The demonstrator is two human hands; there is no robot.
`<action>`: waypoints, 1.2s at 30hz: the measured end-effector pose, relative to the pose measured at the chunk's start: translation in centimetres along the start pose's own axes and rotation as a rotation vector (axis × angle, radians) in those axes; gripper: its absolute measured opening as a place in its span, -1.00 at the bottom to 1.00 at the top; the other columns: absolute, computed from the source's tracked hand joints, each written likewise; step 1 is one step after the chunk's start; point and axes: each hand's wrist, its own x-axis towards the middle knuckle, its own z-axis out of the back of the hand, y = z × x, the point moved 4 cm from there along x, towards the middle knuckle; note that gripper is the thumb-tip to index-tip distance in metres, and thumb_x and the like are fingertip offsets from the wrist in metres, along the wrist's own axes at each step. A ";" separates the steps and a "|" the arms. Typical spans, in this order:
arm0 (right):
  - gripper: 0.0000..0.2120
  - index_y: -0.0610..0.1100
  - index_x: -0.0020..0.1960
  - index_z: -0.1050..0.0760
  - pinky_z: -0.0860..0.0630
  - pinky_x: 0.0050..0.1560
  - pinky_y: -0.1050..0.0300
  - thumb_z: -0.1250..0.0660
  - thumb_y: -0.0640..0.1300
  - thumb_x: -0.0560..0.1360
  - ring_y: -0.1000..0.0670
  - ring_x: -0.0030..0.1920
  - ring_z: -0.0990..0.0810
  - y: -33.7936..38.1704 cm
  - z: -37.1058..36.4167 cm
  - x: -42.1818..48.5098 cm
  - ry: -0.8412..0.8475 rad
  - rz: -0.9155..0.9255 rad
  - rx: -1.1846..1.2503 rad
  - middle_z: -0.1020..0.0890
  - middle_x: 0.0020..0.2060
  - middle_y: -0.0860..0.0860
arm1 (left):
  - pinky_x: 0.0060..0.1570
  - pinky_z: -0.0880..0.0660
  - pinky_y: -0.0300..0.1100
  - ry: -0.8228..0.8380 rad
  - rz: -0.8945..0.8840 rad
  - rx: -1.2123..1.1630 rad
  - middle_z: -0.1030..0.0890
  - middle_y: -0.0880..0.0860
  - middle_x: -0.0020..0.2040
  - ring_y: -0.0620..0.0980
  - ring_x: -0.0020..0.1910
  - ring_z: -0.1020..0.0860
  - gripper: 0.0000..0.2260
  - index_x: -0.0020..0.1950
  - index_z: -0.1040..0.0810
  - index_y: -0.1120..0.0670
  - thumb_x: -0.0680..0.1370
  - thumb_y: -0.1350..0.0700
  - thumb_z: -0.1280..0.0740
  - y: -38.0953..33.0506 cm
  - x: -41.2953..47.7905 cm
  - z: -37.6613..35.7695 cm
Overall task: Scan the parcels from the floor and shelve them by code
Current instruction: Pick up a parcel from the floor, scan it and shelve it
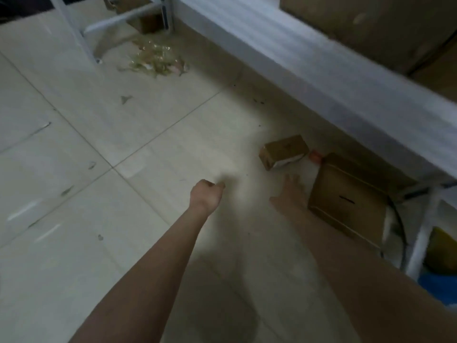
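Right hand [290, 191] fingers released; small parcel [284, 151] at its 12 o'clock, big parcel [346, 196] at 3. Left hand [207, 191] clenched, empty-looking. Best grab small one label-up tbh.

Blur hides from you any code on the small parcel [283, 151] at three o'clock, the flat parcel [346, 199] at four fades under the shelf [321, 70], and the one-o'clock carton [371, 26] is cropped.
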 end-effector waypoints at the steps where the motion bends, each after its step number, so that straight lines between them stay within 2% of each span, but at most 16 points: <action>1: -0.18 -0.14 0.62 0.19 -0.19 0.50 -0.14 -0.29 0.01 0.61 -0.27 0.57 -0.01 0.5 -0.4 1.8 -0.021 0.019 -0.042 0.10 0.60 -0.16 | -0.10 -0.54 0.00 0.004 -0.037 0.072 -0.43 0.12 -0.37 0.13 -0.30 -0.46 -0.61 -0.41 -0.33 0.09 0.59 0.05 -0.30 0.2 1.6 -0.4; 3: -0.13 -0.11 0.62 0.15 -0.28 0.45 -0.18 -0.37 -0.09 0.55 -0.28 0.56 -0.06 1.7 -0.8 4.9 -0.081 0.048 -0.127 0.06 0.60 -0.16 | -0.30 -0.36 -0.09 0.005 -0.109 0.202 -0.38 0.09 -0.43 0.11 -0.40 -0.41 -0.57 -0.44 -0.29 0.10 0.59 0.04 -0.30 0.1 4.6 -1.0; 6: -0.02 -0.10 0.62 0.23 -0.27 0.43 -0.30 -0.42 -0.16 0.49 -0.36 0.54 -0.03 3.0 -1.1 10.0 -0.197 0.121 -0.331 0.17 0.59 -0.14 | -0.39 -0.25 -0.11 -0.003 -0.203 0.303 -0.35 0.07 -0.43 0.09 -0.43 -0.36 -0.58 -0.44 -0.28 0.10 0.57 0.05 -0.31 -0.6 8.6 -2.1; 8: -0.09 -0.10 0.61 0.25 -0.13 0.44 -0.44 -0.35 -0.12 0.55 -0.40 0.55 0.07 3.7 -1.1 13.2 -0.280 0.170 -0.453 0.17 0.60 -0.15 | -0.31 -0.37 -0.06 -0.010 -0.295 0.357 -0.44 0.11 -0.33 0.15 -0.30 -0.45 -0.63 -0.39 -0.34 0.12 0.57 0.05 -0.32 -1.8 10.3 -2.6; 11: -0.39 -0.04 0.63 0.16 -0.08 0.47 -0.40 -0.06 -0.06 0.69 -0.40 0.55 0.02 4.0 -1.8 18.2 -0.381 0.231 -0.471 0.10 0.62 -0.11 | -0.01 -0.47 -0.03 -0.038 -0.388 0.403 -0.47 0.13 -0.08 0.10 -0.09 -0.43 -0.67 -0.32 -0.30 0.04 0.60 0.03 -0.31 -2.6 12.6 -3.0; 13: -0.49 0.02 0.62 -0.03 -0.21 0.41 -0.41 0.03 -0.05 0.69 -0.42 0.45 -0.24 3.5 -2.6 19.9 -0.472 0.278 -0.541 -0.12 0.59 -0.13 | -0.04 -0.45 -0.04 -0.082 -0.393 0.418 -0.47 0.14 -0.10 0.10 -0.09 -0.42 -0.66 -0.32 -0.27 0.03 0.60 0.02 -0.30 -2.2 14.1 -3.0; 15: -0.48 0.05 0.51 -0.35 -0.47 0.22 -0.32 0.06 -0.06 0.60 -0.35 0.22 -0.51 3.1 -3.0 19.6 -0.501 0.307 -0.643 -0.45 0.41 -0.14 | -0.15 -0.41 -0.05 -0.108 -0.376 0.438 -0.53 0.25 -0.20 0.22 -0.09 -0.50 -0.66 -0.34 -0.38 0.12 0.59 0.01 -0.30 -1.2 15.4 -3.0; 17: -0.51 0.02 0.48 -0.35 -0.49 0.20 -0.16 0.06 -0.10 0.59 -0.29 0.29 -0.45 2.9 -2.9 18.1 -0.521 0.387 -0.800 -0.42 0.39 -0.10 | -0.12 -0.44 -0.05 -0.114 -0.327 0.444 -0.60 0.38 -0.03 0.31 0.04 -0.57 -0.62 -0.15 -0.56 0.34 0.59 0.00 -0.30 -0.1 15.6 -3.6; 19: -0.62 -0.02 0.46 -0.25 -0.41 0.24 -0.15 -0.09 -0.12 0.64 -0.27 0.41 -0.27 1.9 -3.4 16.9 -0.463 0.412 -0.791 -0.26 0.44 -0.09 | -0.04 -0.49 -0.04 -0.120 -0.285 0.410 -0.59 0.41 0.12 0.33 0.10 -0.57 -0.55 0.07 -0.56 0.43 0.58 -0.01 -0.30 0.1 15.3 -4.2; 22: -0.59 -0.07 0.45 -0.22 -0.44 0.09 -0.08 -0.17 -0.13 0.62 -0.26 0.40 -0.26 0.9 -2.8 11.7 -0.470 0.425 -0.572 -0.23 0.45 -0.10 | 0.02 -0.50 0.01 -0.072 -0.219 0.347 -0.55 0.42 0.20 0.34 0.13 -0.55 -0.51 0.19 -0.53 0.42 0.57 -0.03 -0.29 0.1 13.2 -5.9; 25: -0.32 -0.08 0.43 -0.16 -0.46 0.00 -0.05 -0.42 -0.13 0.42 -0.21 0.32 -0.33 -0.3 -2.1 5.6 -0.440 0.454 -0.420 -0.26 0.40 -0.11 | 0.06 -0.45 -0.04 -0.019 -0.139 0.293 -0.54 0.33 0.28 0.29 0.22 -0.52 -0.52 0.28 -0.49 0.36 0.58 -0.03 -0.31 0.4 8.9 -6.9; 28: -0.21 -0.10 0.37 -0.18 -0.47 -0.04 0.00 -0.51 -0.03 0.27 -0.19 0.19 -0.45 -1.2 0.9 -0.6 -0.411 0.328 -0.032 -0.35 0.29 -0.10 | 0.16 -0.41 -0.10 0.040 0.010 0.249 -0.49 0.26 0.34 0.23 0.33 -0.47 -0.47 0.40 -0.39 0.29 0.58 -0.04 -0.37 1.3 2.6 -5.6; 31: -0.23 -0.17 0.26 -0.27 -0.43 -0.14 0.07 -0.61 -0.03 0.22 -0.10 0.02 -0.51 -2.0 3.8 -8.0 -0.335 0.058 0.623 -0.41 0.14 -0.07 | 0.19 -0.55 0.04 0.045 0.189 0.141 -0.55 0.36 0.26 0.27 0.22 -0.55 -0.31 0.32 -0.44 0.36 0.44 -0.13 -0.47 1.1 -3.2 -2.9; 33: -0.29 -0.21 0.25 -0.33 -0.47 -0.12 0.10 -0.63 -0.15 0.24 -0.05 0.00 -0.54 -2.7 5.6 -13.0 -0.253 -0.225 1.069 -0.50 0.11 -0.06 | 0.03 -0.62 0.10 0.034 0.282 0.032 -0.56 0.38 0.23 0.26 0.05 -0.60 -0.26 0.29 -0.45 0.40 0.39 -0.15 -0.51 -0.4 -7.8 -1.2; 35: -0.50 -0.23 0.17 -0.52 -0.60 -0.12 0.11 -0.60 -0.20 0.29 -0.01 -0.08 -0.61 -3.4 6.8 -18.4 -0.139 -0.431 1.441 -0.65 0.03 -0.07 | -0.22 -0.62 0.00 0.054 0.358 -0.043 -0.56 0.35 0.21 0.15 -0.11 -0.56 -0.29 0.32 -0.43 0.38 0.43 -0.13 -0.52 -2.4 -13.1 -0.1; 36: -0.62 -0.22 0.11 -0.60 -0.64 -0.12 0.10 -0.59 -0.19 0.33 -0.01 -0.13 -0.63 -3.6 7.6 -21.6 -0.075 -0.507 1.564 -0.69 -0.04 -0.10 | -0.30 -0.58 -0.05 0.080 0.388 -0.060 -0.55 0.33 0.22 0.14 -0.08 -0.55 -0.27 0.34 -0.42 0.36 0.43 -0.15 -0.52 -3.5 -15.8 0.3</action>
